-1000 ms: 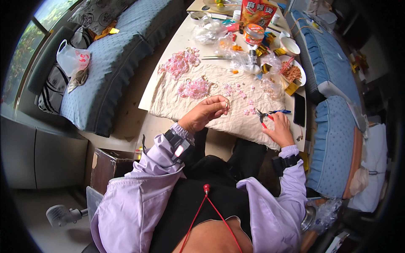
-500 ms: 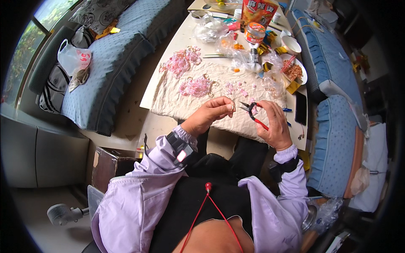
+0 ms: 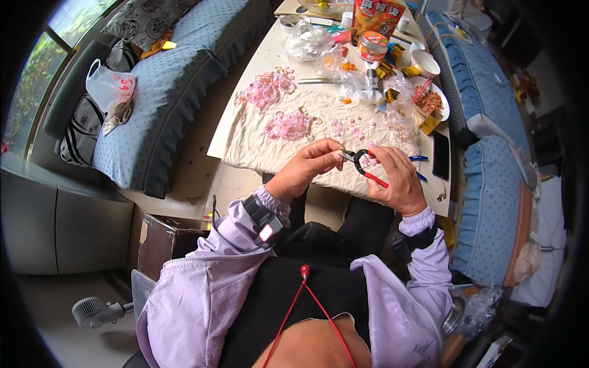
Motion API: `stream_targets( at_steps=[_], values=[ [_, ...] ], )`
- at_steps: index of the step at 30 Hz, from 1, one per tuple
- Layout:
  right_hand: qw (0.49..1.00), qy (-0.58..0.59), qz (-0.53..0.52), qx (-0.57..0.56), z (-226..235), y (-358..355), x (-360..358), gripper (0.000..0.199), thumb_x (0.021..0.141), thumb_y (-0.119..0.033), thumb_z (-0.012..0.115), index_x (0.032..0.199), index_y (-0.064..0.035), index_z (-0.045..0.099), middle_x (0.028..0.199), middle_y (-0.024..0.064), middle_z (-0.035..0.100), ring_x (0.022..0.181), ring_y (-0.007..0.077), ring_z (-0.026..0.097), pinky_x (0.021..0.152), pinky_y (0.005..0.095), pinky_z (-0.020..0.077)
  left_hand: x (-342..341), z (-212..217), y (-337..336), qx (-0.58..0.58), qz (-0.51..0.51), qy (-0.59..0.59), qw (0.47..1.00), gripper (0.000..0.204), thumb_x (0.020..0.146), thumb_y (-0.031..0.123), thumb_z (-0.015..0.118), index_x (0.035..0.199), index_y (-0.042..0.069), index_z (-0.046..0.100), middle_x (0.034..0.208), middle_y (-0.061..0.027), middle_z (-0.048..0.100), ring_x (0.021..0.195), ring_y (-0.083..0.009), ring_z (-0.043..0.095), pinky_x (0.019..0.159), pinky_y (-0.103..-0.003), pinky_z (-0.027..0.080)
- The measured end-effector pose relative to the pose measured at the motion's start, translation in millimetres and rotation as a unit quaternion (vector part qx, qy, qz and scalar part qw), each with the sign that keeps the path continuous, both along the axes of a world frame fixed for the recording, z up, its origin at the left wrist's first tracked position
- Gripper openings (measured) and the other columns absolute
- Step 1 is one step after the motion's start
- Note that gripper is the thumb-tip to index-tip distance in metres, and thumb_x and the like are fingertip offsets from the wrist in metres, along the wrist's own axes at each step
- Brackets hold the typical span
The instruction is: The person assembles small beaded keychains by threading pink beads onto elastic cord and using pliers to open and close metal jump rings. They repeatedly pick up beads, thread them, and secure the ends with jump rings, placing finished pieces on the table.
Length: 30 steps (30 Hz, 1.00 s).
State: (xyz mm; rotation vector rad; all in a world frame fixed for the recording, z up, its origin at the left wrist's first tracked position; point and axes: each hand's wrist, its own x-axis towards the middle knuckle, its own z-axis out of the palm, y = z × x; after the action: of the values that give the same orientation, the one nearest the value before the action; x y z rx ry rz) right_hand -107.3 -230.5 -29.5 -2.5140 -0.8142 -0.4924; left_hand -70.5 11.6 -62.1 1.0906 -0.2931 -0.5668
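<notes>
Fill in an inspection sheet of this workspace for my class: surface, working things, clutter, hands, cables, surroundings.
Surface: pale table, partly covered by a cream cloth.
Working things: red-handled pliers, near pink bead pile, far pink bead pile, loose pink beads.
Clutter: plastic bags, lidded jar, white bowl, black phone.
Hands: left hand pinched closed at the pliers' tips, anything held too small to tell; right hand grips the pliers.
Cables: none identifiable with certainty.
Surroundings: blue-covered left seat, blue-covered right seat, window, grey grilled appliance at lower left.
</notes>
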Motion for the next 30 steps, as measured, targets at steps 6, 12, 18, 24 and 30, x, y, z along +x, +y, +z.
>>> stream_targets(
  at_steps=[6, 12, 18, 24, 30],
  values=[
    [0.999, 0.012, 0.004, 0.037, -3, 1, -1, 0.054, 0.072, -0.019, 0.069, 0.121, -0.0005, 0.054, 0.108, 0.0207, 0.060, 0.101, 0.0389, 0.059, 0.090, 0.0451, 0.0484, -1, -2, -1, -0.003, 0.006, -0.017, 1.000, 0.012, 0.099, 0.022, 0.060, 0.102, 0.011, 0.063, 0.086, 0.0067, 0.060, 0.072, -0.0007, 0.041, 0.066, -0.018, 0.033],
    [0.998, 0.032, 0.010, 0.056, -3, 0, -3, 0.051, 0.072, -0.018, 0.068, 0.118, 0.0001, 0.054, 0.102, 0.0192, 0.061, 0.094, 0.0377, 0.061, 0.084, 0.0435, 0.0512, -4, -3, -3, -0.004, 0.027, -0.033, 0.999, 0.013, 0.099, 0.022, 0.059, 0.105, 0.011, 0.063, 0.086, 0.0069, 0.060, 0.071, -0.0011, 0.041, 0.066, -0.019, 0.033],
    [0.999, 0.011, 0.015, 0.046, -3, 1, -4, 0.050, 0.072, -0.017, 0.068, 0.116, 0.0010, 0.055, 0.097, 0.0183, 0.061, 0.090, 0.0366, 0.062, 0.081, 0.0426, 0.0523, -5, -4, -3, -0.008, 0.028, -0.015, 0.999, 0.014, 0.100, 0.021, 0.058, 0.106, 0.010, 0.063, 0.083, 0.0064, 0.060, 0.070, -0.0013, 0.040, 0.064, -0.019, 0.033],
    [0.999, -0.038, 0.007, 0.004, 5, 3, -4, 0.053, 0.071, -0.019, 0.068, 0.118, 0.0007, 0.054, 0.106, 0.0200, 0.059, 0.097, 0.0372, 0.060, 0.087, 0.0439, 0.0497, -8, -6, -6, -0.042, 0.031, 0.013, 0.999, 0.014, 0.100, 0.021, 0.058, 0.108, 0.010, 0.062, 0.085, 0.0055, 0.061, 0.070, -0.0012, 0.042, 0.063, -0.018, 0.034],
    [0.999, -0.035, 0.005, -0.011, 11, 3, -4, 0.053, 0.071, -0.020, 0.068, 0.119, 0.0003, 0.054, 0.108, 0.0200, 0.059, 0.100, 0.0373, 0.059, 0.091, 0.0438, 0.0485, -7, -6, -2, -0.078, 0.008, 0.038, 0.996, 0.015, 0.099, 0.013, 0.057, 0.113, 0.006, 0.059, 0.093, 0.0004, 0.062, 0.083, -0.0056, 0.055, 0.078, -0.020, 0.044]
  ],
)
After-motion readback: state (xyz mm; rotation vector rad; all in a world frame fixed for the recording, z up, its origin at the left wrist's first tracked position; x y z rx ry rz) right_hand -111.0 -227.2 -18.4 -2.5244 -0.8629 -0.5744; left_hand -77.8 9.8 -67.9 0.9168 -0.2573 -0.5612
